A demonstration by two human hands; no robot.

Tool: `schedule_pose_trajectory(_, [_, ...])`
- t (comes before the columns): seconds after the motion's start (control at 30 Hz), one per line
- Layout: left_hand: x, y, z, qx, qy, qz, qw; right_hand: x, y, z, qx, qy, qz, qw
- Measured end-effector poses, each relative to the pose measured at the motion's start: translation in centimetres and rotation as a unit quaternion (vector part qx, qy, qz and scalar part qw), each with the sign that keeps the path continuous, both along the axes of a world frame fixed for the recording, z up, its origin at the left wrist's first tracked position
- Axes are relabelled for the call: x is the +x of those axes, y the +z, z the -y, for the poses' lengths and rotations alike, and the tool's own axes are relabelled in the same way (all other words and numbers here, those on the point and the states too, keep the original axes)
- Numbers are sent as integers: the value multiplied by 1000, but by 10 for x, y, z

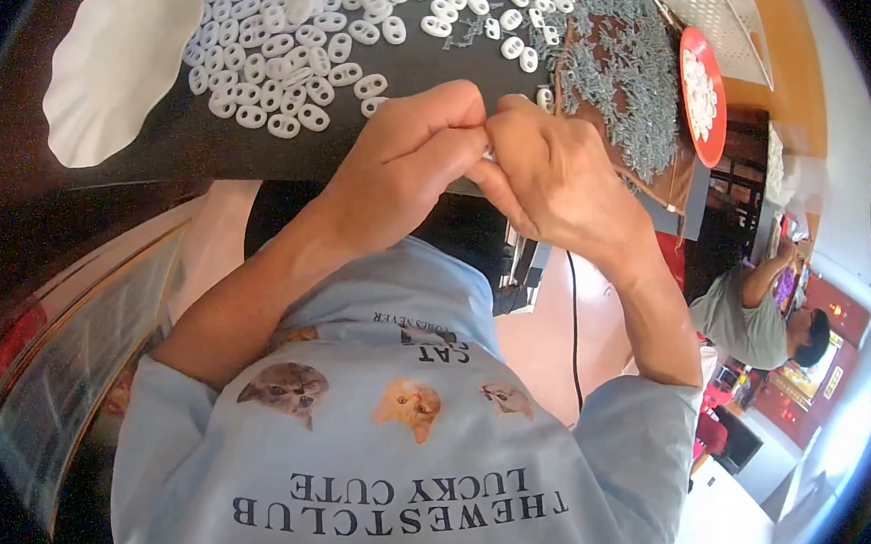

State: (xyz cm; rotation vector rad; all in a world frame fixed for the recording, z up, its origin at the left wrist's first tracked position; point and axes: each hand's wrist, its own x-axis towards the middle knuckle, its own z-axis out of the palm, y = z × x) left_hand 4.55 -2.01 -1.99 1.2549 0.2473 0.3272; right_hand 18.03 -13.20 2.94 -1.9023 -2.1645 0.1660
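My left hand (404, 159) and my right hand (564, 169) meet above the near edge of the dark tabletop (184, 153). The fingers of both are closed and pressed together at the tips. Between them a sliver of a small white piece (489, 154) shows; most of it is hidden by the fingers. Beyond my hands lie many loose white oval plastic pieces (311, 117), each with two holes. To the right of them spreads a heap of small grey-blue plastic parts (630, 110), too fine to make out singly.
A white wavy-edged tray (114, 72) lies at the far left. On the right stands a red dish (695, 144) holding white pieces, with a perforated pale basket (703, 1) behind it. A black cable (575, 333) hangs below. Another person (752, 317) is farther right.
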Motion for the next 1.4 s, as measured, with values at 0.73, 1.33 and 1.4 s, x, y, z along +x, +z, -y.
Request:
schedule_pose_trajectory(0.73, [5,-6,0,84,3,7,996,6,-8,3,16,37,66,997])
schedule_pose_trajectory(1.33, [-1,4,1,32,-31,-14,999,3,13,19,-82,-165,-317,930])
schedule_pose_trajectory(1.4, [-1,6,1,46,-28,-19,998,11,16,26,-61,-209,-333,917])
